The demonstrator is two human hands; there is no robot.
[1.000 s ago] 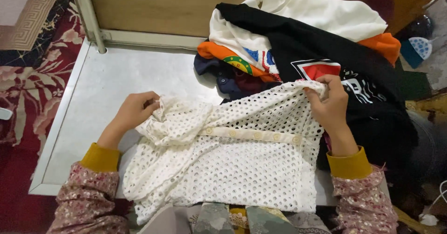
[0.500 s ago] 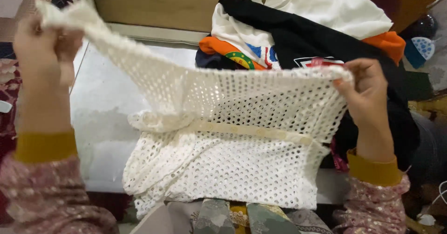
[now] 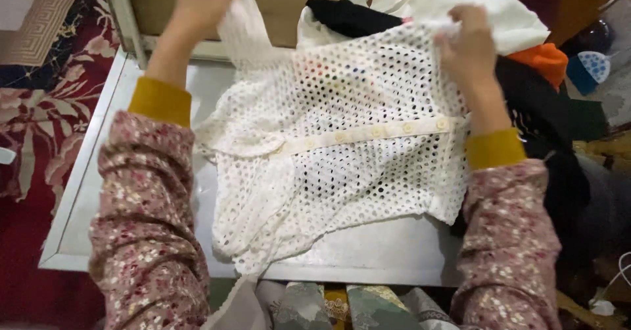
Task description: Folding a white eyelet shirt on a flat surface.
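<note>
Grey metal table (image 3: 164, 113), clothes pile (image 3: 526, 47) behind. Our left hand (image 3: 200, 1) and right hand (image 3: 468, 41) pinch white mesh top (image 3: 355, 146) at upper edge; best we keep pull even, button strip (image 3: 368, 135) flat.

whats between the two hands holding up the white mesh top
In the head view, the white mesh top's upper edge stretches between the left hand and right hand; the pile of clothes shows through its holes.

sleeves (image 3: 148, 225): pink floral, small blossoms | cuffs (image 3: 160, 100): mustard yellow, plain
</note>
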